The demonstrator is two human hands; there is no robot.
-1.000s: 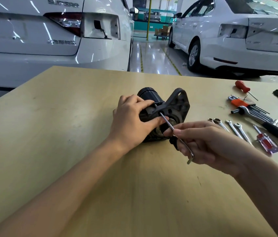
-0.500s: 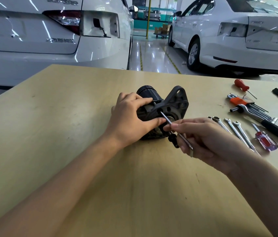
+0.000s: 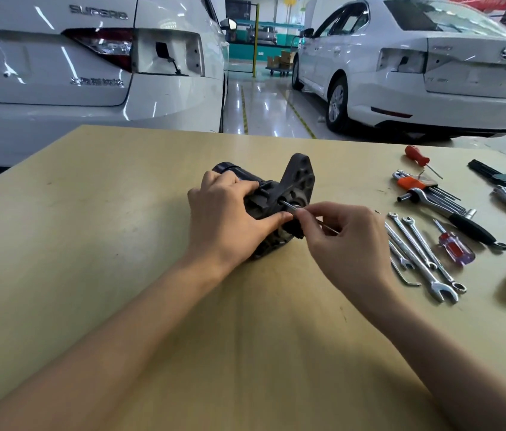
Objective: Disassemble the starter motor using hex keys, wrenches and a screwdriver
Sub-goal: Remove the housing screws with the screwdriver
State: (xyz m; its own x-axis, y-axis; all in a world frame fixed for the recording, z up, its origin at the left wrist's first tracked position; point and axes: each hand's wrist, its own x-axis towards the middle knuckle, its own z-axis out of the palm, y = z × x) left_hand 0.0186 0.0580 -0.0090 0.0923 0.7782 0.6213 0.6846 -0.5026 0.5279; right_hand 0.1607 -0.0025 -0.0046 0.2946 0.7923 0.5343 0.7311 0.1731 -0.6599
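The starter motor (image 3: pixel 273 206) is lying on its side roughly mid-tabletop (image 3: pixel 90 244), flange end tipped up toward the far edge. The left hand (image 3: pixel 230 219) has its grip wrapped over the motor body, thumb underneath near the flange, pinning it down. The right hand (image 3: pixel 345 241) is just right of the motor, grip narrow, pinching a thin hex key (image 3: pixel 295 208) between thumb and fingertips; the key's tip sits in the flange face, and its other end pokes out past the fingers.

Right of the motor there's a row of wrenches (image 3: pixel 416 250) fanned out close to the right hand, then a clear-handled screwdriver (image 3: pixel 455 247), a black-handled ratchet (image 3: pixel 450 213), an orange hex key set (image 3: pixel 416 185) and a red screwdriver (image 3: pixel 418 155) nearer the far edge. More tools crowd the right edge, partly cut off.

Left of the motor and in front of it, it's all bare wood out to the edges. Beyond the far edge, two white cars (image 3: pixel 90 73) are parked.
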